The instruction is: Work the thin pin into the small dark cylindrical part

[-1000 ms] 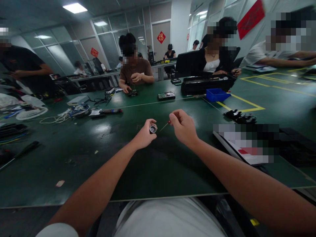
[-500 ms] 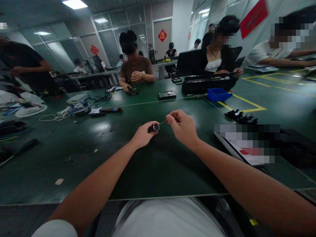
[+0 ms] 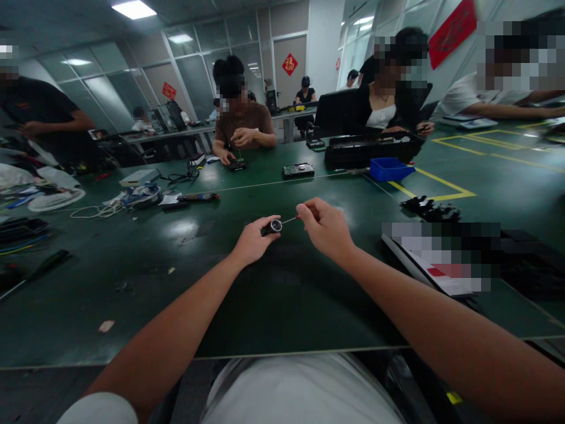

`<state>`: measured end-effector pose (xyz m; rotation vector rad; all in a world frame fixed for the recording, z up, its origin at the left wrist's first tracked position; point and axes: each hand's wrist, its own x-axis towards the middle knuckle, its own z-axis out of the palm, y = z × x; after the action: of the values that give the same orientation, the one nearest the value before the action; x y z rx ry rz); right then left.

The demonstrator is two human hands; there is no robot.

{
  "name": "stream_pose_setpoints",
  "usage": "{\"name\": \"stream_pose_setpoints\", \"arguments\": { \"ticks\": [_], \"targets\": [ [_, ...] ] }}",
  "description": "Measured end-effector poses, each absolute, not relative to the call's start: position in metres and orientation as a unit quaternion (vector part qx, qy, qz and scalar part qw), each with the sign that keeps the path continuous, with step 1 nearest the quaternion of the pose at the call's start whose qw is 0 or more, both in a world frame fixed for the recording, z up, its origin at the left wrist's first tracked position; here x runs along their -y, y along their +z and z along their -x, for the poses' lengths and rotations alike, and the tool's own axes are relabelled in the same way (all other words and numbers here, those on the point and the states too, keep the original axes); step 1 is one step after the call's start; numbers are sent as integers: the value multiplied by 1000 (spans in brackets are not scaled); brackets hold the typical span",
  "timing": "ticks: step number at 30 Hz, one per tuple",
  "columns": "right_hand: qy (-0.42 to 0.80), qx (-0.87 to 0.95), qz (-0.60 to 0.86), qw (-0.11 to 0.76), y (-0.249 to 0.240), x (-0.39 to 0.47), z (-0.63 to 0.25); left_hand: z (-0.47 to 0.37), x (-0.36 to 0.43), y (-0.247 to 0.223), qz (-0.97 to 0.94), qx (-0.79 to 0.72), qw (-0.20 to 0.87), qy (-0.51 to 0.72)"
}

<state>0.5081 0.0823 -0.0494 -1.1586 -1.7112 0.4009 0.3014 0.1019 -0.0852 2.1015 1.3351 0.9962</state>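
Screwdriver with a dark handle [image 3: 56, 258] first, out toward nine o'clock on the green tabletop [image 3: 145, 282], shaft slanting to eight, well apart from the work. Sweeping right, I come to the left hand [image 3: 253, 241]: its fingers are wrapped round a small dark cylinder [image 3: 276, 226] with a pale rim, held up just ahead of me, near twelve. Long axis? Roughly nine to three, as I read it, the open end turned toward four, so I can see into its mouth. From the right fingers it lies at eight o'clock, and very near; the left hand is nearer, of course, gripping it. Next, the slim driver [image 3: 289, 220], aimed a little below nine, straight at that rim; whether the tip touches or sits inside, I can't tell from here. The right hand [image 3: 326, 227] has its red end pinched between fingers and thumb. Farther right, a blue bin [image 3: 391, 169] stands at two o'clock from that hand, and a pale flat item [image 3: 412, 259], partly blurred, lies past three.
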Motion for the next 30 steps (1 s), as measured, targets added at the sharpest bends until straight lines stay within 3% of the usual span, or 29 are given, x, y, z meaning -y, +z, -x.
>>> {"name": "stream_pose_setpoints", "arguments": {
  "ticks": [14,20,23,30],
  "targets": [
    [197,704,452,511,-51,-84,-507,-303,-98,-84,-786,-465,222,342],
    [413,518,423,618,-62,-101,-505,-304,-97,-77,-789,-449,196,372],
    [555,390,431,595,-66,-109,-507,-302,-100,-75,-801,-433,176,373],
    [409,473,470,623,-67,-105,-506,-300,-101,-76,-802,-460,173,340]
  ]
}}
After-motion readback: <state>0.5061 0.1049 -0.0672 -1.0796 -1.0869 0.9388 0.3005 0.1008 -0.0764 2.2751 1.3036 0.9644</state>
